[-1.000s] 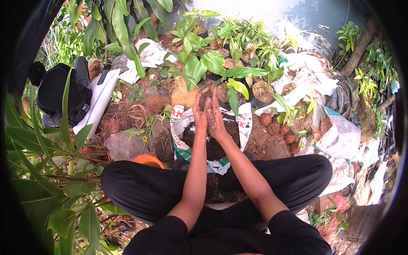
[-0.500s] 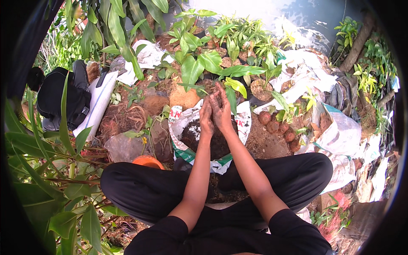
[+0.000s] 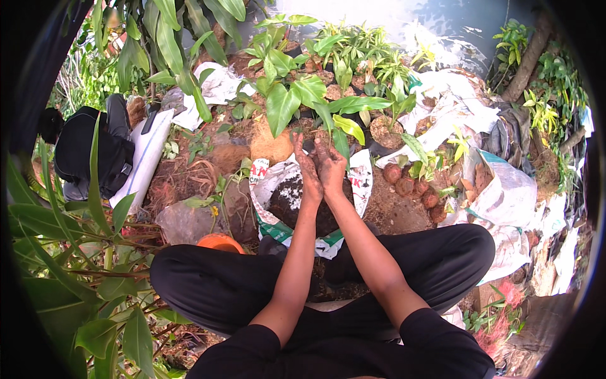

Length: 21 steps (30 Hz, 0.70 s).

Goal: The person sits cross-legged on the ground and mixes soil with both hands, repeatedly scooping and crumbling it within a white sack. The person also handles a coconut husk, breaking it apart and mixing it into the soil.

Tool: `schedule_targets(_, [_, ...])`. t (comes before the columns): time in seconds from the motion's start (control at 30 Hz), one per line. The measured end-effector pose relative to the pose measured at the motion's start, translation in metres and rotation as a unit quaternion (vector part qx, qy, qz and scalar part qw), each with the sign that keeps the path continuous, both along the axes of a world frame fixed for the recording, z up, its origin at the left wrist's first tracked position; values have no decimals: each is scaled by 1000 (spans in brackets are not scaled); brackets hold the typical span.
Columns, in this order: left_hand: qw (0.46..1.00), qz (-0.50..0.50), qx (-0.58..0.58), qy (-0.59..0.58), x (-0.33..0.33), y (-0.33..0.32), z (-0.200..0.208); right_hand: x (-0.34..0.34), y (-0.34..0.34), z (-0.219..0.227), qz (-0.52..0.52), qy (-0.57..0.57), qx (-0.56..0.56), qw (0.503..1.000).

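Observation:
Soil-smeared and pressed together along their inner edges, my two hands are over an open white sack [image 3: 260, 189] with a green band. My left hand [image 3: 308, 175] points away from me, its fingers stretched out. Against it rests my right hand [image 3: 332, 169], palm partly turned up and fingers loosely bent. I see nothing held in either. Beneath them the sack bears dark soil [image 3: 284, 205] with a patch of white powder or grains on top. My wrists and forearms hide part of the soil.
Potted green plants [image 3: 297, 95] stand beyond the sack. Several round brown things [image 3: 404, 185] lie to its right, near a pale sack [image 3: 502, 196]. An orange container [image 3: 221, 242] sits by my left knee. Farther left are a black bag [image 3: 88, 151] and a white sack [image 3: 148, 151].
My hands were nearly palm to palm with fingers pointing away. The right hand has drawn back toward me and turned its palm up more, while the left fingertips have shifted slightly left.

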State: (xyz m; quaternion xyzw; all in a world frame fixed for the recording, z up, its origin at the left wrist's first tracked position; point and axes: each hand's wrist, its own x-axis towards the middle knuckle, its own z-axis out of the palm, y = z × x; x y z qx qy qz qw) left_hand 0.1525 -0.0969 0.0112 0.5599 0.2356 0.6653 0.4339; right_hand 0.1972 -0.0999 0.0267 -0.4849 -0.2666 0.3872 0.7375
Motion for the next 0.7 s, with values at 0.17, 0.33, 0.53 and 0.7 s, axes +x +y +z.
schedule_targets(0.17, [999, -17, -9, 35, 6, -3, -1, 14, 2, -6, -22, -3, -21, 1000])
schedule_targets(0.33, [992, 46, 51, 110, 3, -1, 2, 17, 4, -5, -52, 17, 5, 999])
schedule_targets(0.53, [997, 1, -12, -74, -16, 21, -3, -1, 3, 21, 70, 196, 11, 978])
schedule_targets(0.7, [882, -170, -252, -360, -36, 17, 17, -22, 5, 16, 97, 24, 22, 995])
